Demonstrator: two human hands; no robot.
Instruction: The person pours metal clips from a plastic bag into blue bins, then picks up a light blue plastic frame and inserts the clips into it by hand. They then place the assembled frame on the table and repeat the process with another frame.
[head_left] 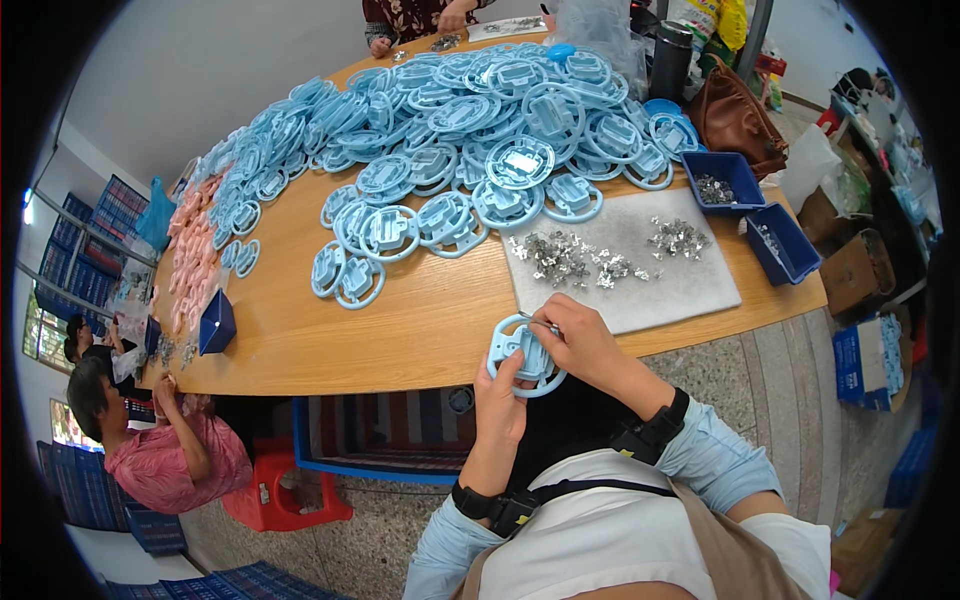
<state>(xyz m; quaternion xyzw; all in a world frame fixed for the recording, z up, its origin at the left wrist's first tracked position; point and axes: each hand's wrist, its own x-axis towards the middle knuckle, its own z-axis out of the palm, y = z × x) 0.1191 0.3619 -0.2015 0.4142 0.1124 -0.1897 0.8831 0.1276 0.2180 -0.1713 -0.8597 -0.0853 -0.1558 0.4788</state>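
Note:
My left hand (500, 402) is closed round a light blue, round plastic part (509, 344) shaped like a small steering wheel, its moulded inner side facing up. The thumb presses on its face. My right hand (583, 345) pinches a thin metal tool (541, 322) at the part's upper rim; the tip is too small to make out. Both hands are just off the table's near edge. Beyond them, small silvery metal pieces (556, 258) lie in loose heaps on a white mat (650, 307).
A large pile of similar blue parts (430, 110) covers the wooden table (300, 350); pink parts (196, 240) lie at left. Two dark blue bins (722, 160) with metal pieces stand at right, by a brown bag (735, 115). Other people sit at the left and far edges.

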